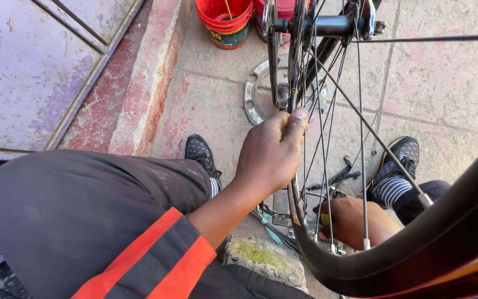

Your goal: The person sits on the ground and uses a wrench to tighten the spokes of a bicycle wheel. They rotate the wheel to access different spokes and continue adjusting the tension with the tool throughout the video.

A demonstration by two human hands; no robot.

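A bicycle wheel stands upright between my knees, its black tyre [443, 232] curving across the lower right and its thin spokes [360, 111] running up to the hub [333, 25]. My left hand [269, 155] grips the near rim [294, 88], thumb on top. My right hand [352, 221] is behind the spokes, low by the rim, closed on a small tool with a yellow tip at a spoke nipple.
A metal ring [255, 94] lies flat on the paving. A red bucket [225, 22] stands at the back. Small tools [336, 177] lie on the ground between my shoes [200, 152]. A purple metal door [29, 66] is at left, a mossy stone [261, 257] below.
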